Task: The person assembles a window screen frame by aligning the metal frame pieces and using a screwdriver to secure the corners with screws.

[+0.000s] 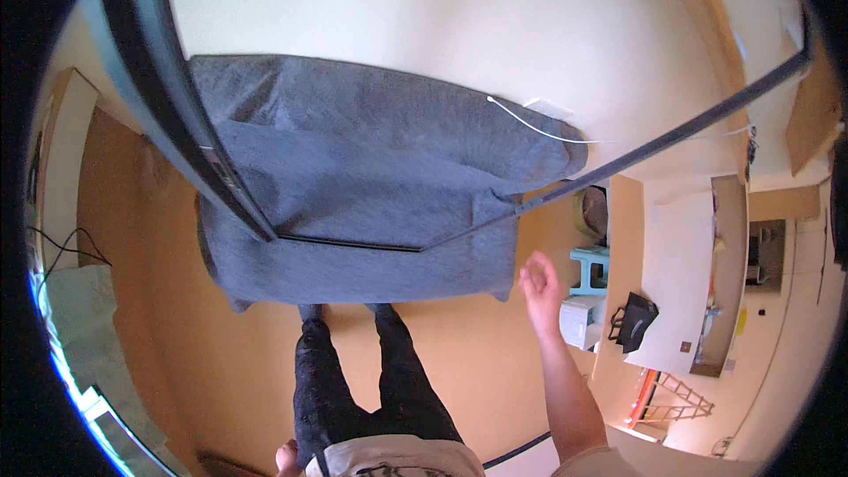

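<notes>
My right hand (541,284) is raised over the floor just right of a grey fabric sofa (353,177). Its fingers curl inward, and I see nothing in them. Low at the bottom edge, beside my dark trousers, only a small part of my left hand (287,456) shows; its fingers are mostly hidden. A long dark strip (349,243) bends across the view in front of the sofa, thick at the upper left and thin toward the right. Neither hand touches it in view.
A white cable (539,131) trails over the sofa's back along the wall. To the right stand a light blue stool (590,270), a white box (579,322) and a black bag (634,322). A wooden ladder-like rack (680,402) is farther off. Thin dark cords (71,247) hang at the left.
</notes>
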A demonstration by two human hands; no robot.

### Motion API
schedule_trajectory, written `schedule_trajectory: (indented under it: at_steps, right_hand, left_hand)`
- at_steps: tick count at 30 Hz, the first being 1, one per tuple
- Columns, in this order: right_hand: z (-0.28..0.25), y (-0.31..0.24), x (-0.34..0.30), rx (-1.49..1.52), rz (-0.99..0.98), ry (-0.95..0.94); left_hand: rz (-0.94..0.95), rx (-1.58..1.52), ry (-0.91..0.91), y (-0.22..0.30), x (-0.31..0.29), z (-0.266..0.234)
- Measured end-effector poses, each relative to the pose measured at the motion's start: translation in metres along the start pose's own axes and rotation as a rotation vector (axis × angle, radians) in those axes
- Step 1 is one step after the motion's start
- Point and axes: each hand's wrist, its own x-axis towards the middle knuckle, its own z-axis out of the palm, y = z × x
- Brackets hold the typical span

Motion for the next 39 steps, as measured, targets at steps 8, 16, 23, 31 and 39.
schedule_trajectory:
  at_steps: [8,16,23,31,39]
  right_hand:
    - [0.058,0.007,0.079,0.028,-0.230,0.027]
    - [0.062,0.013,0.090,0.011,-0.274,0.097]
    - [0.050,0.016,0.098,0.034,-0.272,0.169]
    - [0.040,0.009,0.111,0.046,-0.267,0.154]
    - [0.048,0.035,0.116,-0.276,-0.470,-0.066]
  left_hand:
    - [-0.170,-0.225,0.042,0.073,-0.036,0.065]
    - [-0.239,-0.313,0.031,0.138,-0.025,0.088]
    - [-0.248,-0.293,0.027,0.146,-0.014,0.076]
    - [-0.288,-0.366,0.065,0.141,-0.028,0.082]
    - [-0.533,-0.677,-0.113,0.108,-0.150,0.177]
